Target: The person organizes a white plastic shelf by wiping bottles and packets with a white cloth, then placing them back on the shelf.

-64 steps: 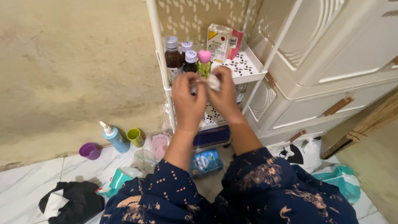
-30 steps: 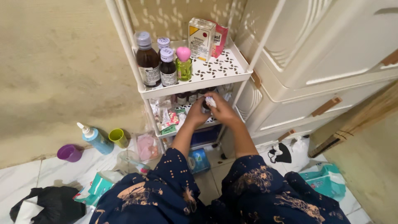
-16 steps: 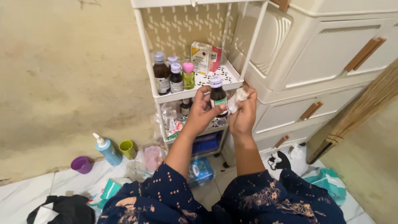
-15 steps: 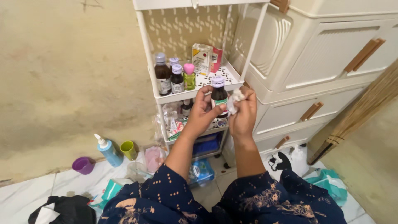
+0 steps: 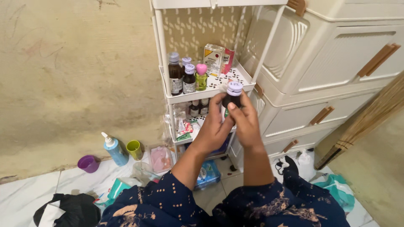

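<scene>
Both hands — left hand [image 5: 212, 130], right hand [image 5: 246, 124] — clasp the small brown bottle [image 5: 230, 97]; a loosened grip could drop it onto the rack shelf [image 5: 235, 80].

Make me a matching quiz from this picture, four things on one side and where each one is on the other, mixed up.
Things:
1. brown bottle
2. heart-capped bottle
3. purple cup
4. sachets

Places:
A. floor by the wall
B. in both hands
C. upper shelf shown
D. shelf below it

Pairs: 1-B, 2-C, 3-A, 4-D
</scene>
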